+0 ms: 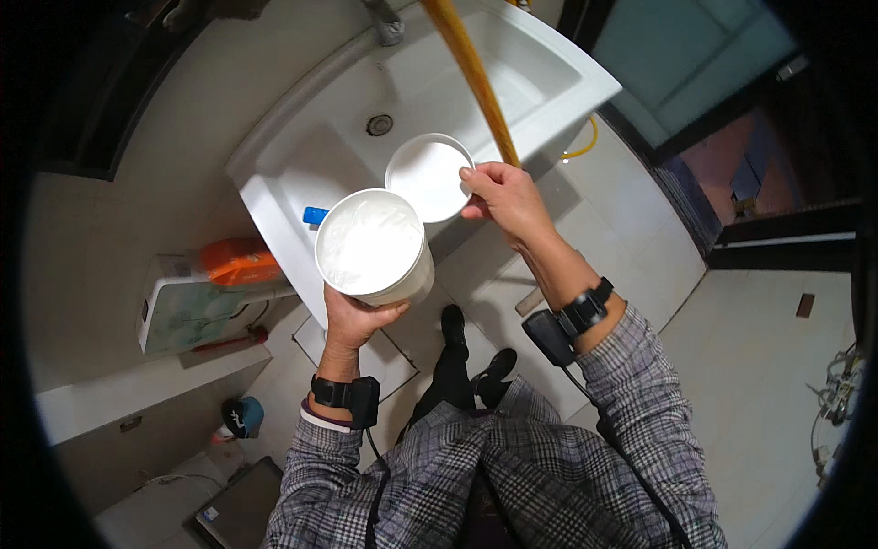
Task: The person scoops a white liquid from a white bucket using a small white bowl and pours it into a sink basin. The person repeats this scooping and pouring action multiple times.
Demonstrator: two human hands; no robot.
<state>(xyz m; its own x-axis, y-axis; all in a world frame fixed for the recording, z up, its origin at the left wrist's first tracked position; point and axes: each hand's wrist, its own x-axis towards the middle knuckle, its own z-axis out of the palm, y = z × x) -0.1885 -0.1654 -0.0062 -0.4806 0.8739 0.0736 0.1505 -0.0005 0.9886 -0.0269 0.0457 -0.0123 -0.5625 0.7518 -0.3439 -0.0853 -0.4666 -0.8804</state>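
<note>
My left hand (pixel 355 322) grips a round white tub (pixel 419 280) from below and the side, tilted so its mouth faces me. Crumpled clear plastic lies inside over something white that I cannot make out. Between the thumb and fingers of my right hand (pixel 510 203) is a round white lid (pixel 428 179), held by its edge. The lid is off the tub, its near edge close beside the tub's rim. Both are over the front edge of the white sink (pixel 274 197). A small blue object (pixel 315 215) shows just left of the tub, partly hidden by it.
A faucet (pixel 388 26) and a drain (pixel 379 124) are in the sink. A yellow-brown rod (pixel 471 73) crosses the basin. To the left, an orange package (pixel 240 262) rests by a flat white panel (pixel 187 316). A glass door (pixel 690 64) stands far right.
</note>
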